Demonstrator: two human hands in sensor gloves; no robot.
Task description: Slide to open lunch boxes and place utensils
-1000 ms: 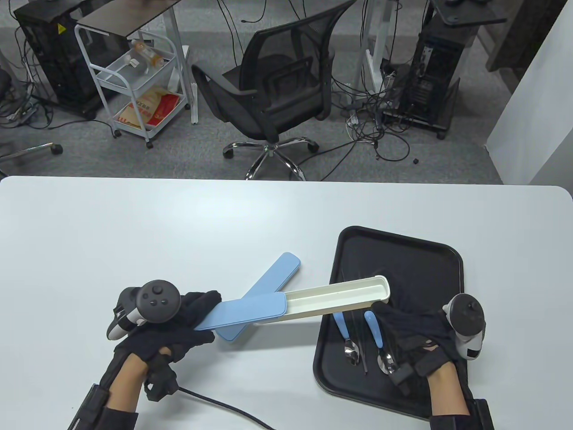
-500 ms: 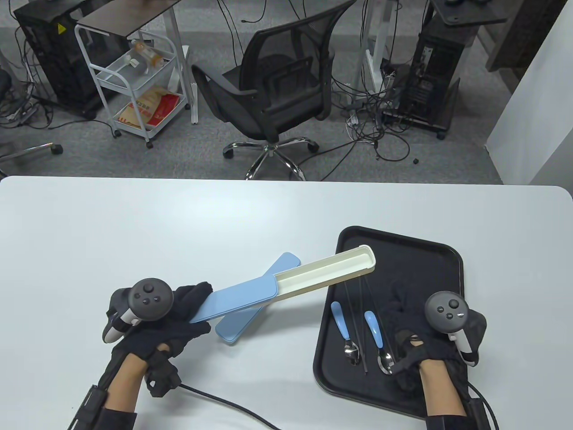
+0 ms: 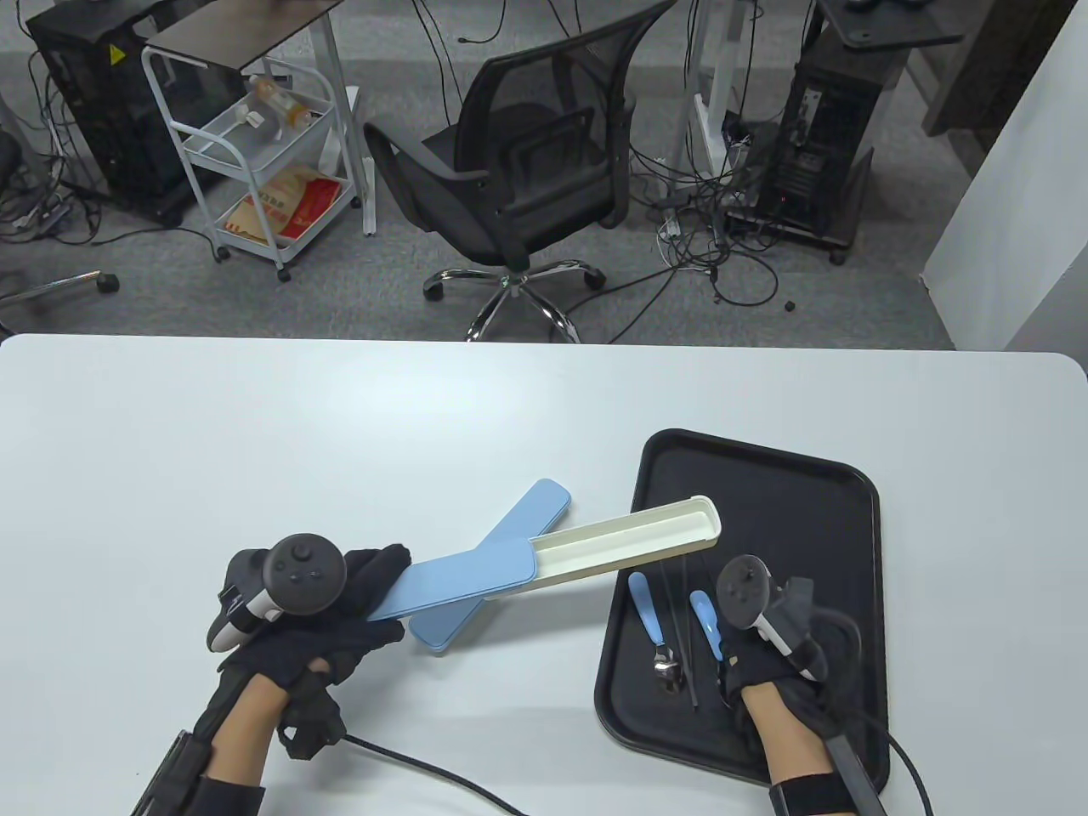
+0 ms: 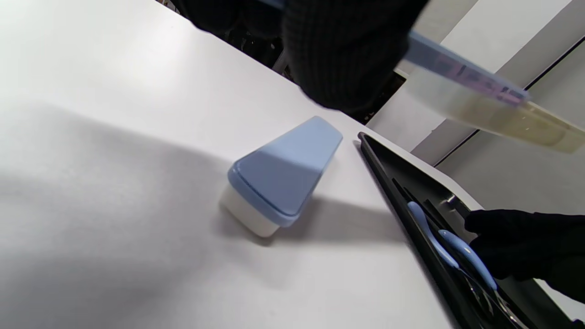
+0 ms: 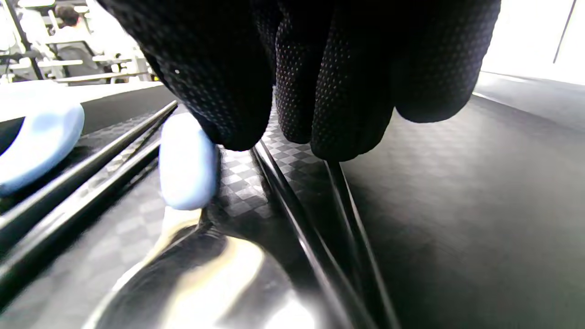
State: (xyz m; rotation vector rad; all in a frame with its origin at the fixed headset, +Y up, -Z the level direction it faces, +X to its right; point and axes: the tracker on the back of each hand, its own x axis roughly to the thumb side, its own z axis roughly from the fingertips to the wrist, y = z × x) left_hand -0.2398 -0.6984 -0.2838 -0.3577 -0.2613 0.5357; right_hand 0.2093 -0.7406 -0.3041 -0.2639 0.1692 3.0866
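My left hand (image 3: 378, 597) grips the blue lid end (image 3: 467, 578) of a long utensil box and holds it above the table. Its cream tray (image 3: 629, 535) is slid out and empty, reaching over the black tray (image 3: 765, 493). A second, closed blue-lidded box (image 3: 531, 508) lies on the table under it and also shows in the left wrist view (image 4: 283, 173). My right hand (image 3: 733, 659) is down on the black tray. Its fingertips (image 5: 292, 132) touch a pair of black chopsticks (image 5: 320, 237) beside a blue-handled spoon (image 5: 187, 160). Whether they pinch the chopsticks is hidden.
On the black tray lie another blue-handled spoon (image 3: 648, 612) and a second pair of black chopsticks (image 3: 684, 654), left of my right hand. A black cable (image 3: 425, 769) runs from my left wrist over the table's near edge. An office chair (image 3: 527, 170) stands beyond the far edge.
My right hand left the far end of the cream tray, drew back, then moved left and down onto the utensils. The held box swung its far end away, then slightly back.
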